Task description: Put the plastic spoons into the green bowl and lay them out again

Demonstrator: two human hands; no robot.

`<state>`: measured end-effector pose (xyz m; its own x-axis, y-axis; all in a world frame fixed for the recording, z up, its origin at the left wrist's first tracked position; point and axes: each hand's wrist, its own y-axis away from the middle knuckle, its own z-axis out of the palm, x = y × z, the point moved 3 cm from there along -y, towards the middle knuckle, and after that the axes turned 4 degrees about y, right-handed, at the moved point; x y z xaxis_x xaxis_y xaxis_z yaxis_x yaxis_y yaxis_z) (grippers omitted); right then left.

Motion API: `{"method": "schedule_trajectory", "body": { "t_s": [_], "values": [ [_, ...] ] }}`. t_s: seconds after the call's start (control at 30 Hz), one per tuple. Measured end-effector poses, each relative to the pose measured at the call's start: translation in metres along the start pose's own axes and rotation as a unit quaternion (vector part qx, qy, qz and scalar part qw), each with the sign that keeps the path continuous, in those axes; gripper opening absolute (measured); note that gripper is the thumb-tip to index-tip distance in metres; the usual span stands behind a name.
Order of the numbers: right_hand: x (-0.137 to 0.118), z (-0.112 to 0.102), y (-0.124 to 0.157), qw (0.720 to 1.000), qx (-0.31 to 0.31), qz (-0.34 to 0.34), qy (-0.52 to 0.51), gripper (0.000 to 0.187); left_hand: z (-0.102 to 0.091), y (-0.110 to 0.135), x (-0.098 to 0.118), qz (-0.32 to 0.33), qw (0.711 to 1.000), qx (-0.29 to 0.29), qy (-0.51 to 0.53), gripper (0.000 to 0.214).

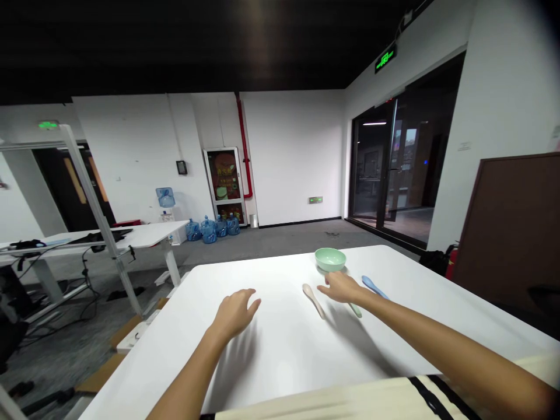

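Observation:
On the white table point(280, 350) stands a light green bowl point(331, 260) near the far edge. My right hand point(341, 287) hovers just in front of the bowl, its fingers apart and nothing held. Beneath that hand lies a green spoon point(356, 310), mostly covered so that only its handle end shows. A beige spoon point(313, 300) rests to the left of the hand, and a blue spoon point(374, 286) to its right. My left hand point(236, 310) is raised over the left part of the table, fingers spread, holding nothing; the beige spoon is the closest thing to it.
Another white desk point(149, 233) with cables and a metal post point(94, 204) stands at the left. Several blue water bottles point(209, 229) sit on the floor by the far wall. A brown panel point(511, 227) rises beyond the table on the right.

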<state>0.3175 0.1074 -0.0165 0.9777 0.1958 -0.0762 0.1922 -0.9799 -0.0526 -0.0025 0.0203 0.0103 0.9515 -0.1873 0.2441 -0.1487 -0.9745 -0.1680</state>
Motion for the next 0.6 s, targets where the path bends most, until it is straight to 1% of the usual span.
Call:
{"method": "schedule_trajectory", "body": {
  "t_s": [0.1,0.2,0.33,0.4,0.5,0.6],
  "values": [
    [-0.016,0.016,-0.009,0.999,-0.042,-0.004,0.009,0.043,0.000,0.000,-0.001,-0.003,1.000,0.000,0.002,0.050],
    [-0.025,0.032,-0.017,0.997,-0.070,0.002,0.015,0.038,-0.001,0.000,-0.002,-0.006,1.000,0.001,0.003,0.049],
    [-0.028,0.052,-0.023,0.995,-0.100,0.022,0.006,0.032,-0.001,-0.001,-0.002,-0.001,1.000,0.003,0.004,0.049],
    [-0.028,0.059,-0.024,0.995,-0.098,0.025,0.000,0.029,-0.002,-0.002,-0.002,0.000,1.000,0.001,0.004,0.049],
    [-0.027,0.062,-0.023,0.996,-0.090,0.015,-0.006,0.025,-0.002,-0.002,-0.001,-0.003,1.000,0.002,0.003,0.049],
    [-0.023,0.055,-0.025,0.997,-0.081,0.009,-0.008,0.023,-0.002,-0.002,-0.002,-0.004,1.000,0.003,0.000,0.049]
  ]
}}
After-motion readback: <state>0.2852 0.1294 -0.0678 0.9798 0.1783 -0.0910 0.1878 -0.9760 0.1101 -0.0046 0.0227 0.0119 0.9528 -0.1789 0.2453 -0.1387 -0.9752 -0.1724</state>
